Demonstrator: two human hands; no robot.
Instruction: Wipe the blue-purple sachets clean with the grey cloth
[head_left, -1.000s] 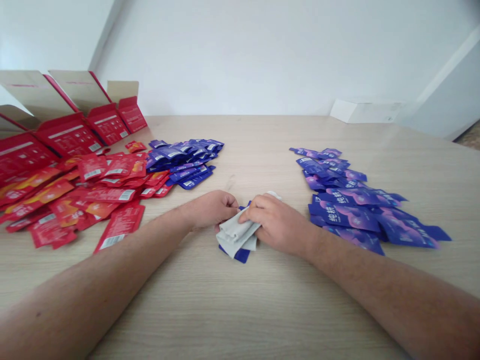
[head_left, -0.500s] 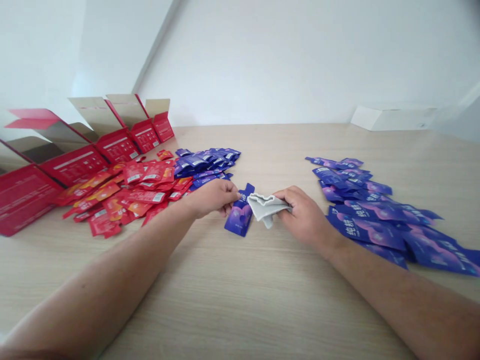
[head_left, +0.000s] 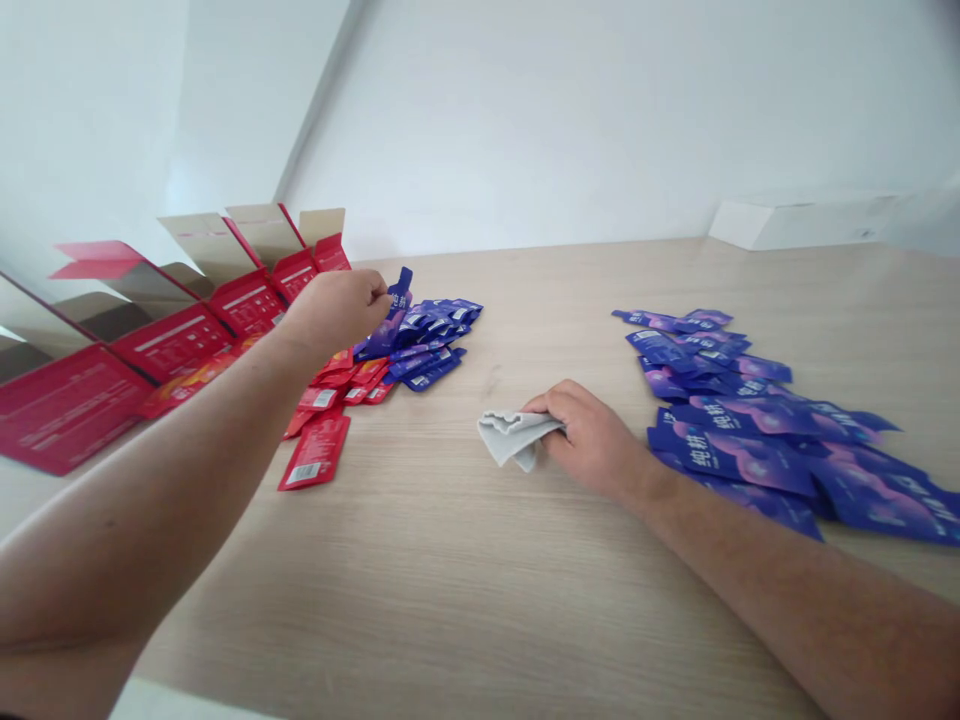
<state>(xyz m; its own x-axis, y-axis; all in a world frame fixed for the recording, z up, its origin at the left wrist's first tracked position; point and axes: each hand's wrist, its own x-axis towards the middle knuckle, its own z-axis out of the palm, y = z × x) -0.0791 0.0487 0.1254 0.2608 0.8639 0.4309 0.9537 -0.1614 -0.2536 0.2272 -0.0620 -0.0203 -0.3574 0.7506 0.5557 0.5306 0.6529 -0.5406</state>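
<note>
One blue sachet (head_left: 388, 328), pinched in the left hand (head_left: 341, 305), has shifted from between the hands to the blue pile (head_left: 444, 332) at that hand's right; wiping appears finished. One cloth (head_left: 511, 432), gripped by the right hand (head_left: 592, 435). Left of the left hand: five red cartons (head_left: 172, 340); below it, one red heap (head_left: 321, 400). Rightward of the right hand: one blue heap (head_left: 739, 425), sachets uncountable.

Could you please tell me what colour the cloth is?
The cloth is pale grey, best seen in the head view.
</note>
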